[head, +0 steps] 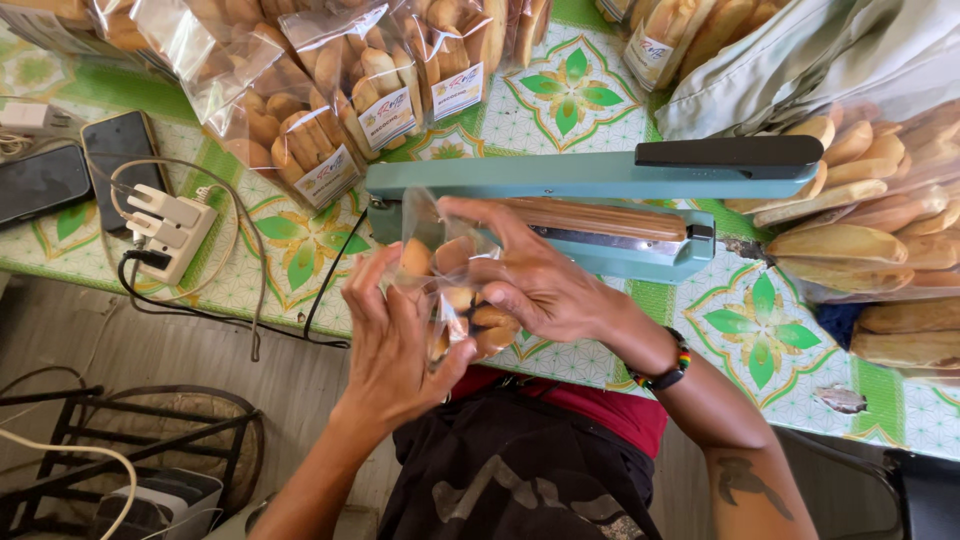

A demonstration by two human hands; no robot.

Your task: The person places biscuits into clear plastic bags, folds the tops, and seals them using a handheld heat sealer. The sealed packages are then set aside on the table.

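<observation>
Your left hand (392, 345) cupped the clear bag of biscuits (452, 290) from below, fingers closed on it; your right hand (535, 280) pinched its top, just before the teal heat sealer (600, 185) on the tabletop (760, 320).

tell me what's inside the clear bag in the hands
The clear bag holds golden-brown biscuits. The left hand and right hand cover its sides, so the full count cannot be seen.

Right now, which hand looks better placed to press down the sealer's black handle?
Probably the right hand: it lies beside the teal heat sealer, nearer its black handle. The left hand cradles the clear bag of biscuits from below.
</observation>
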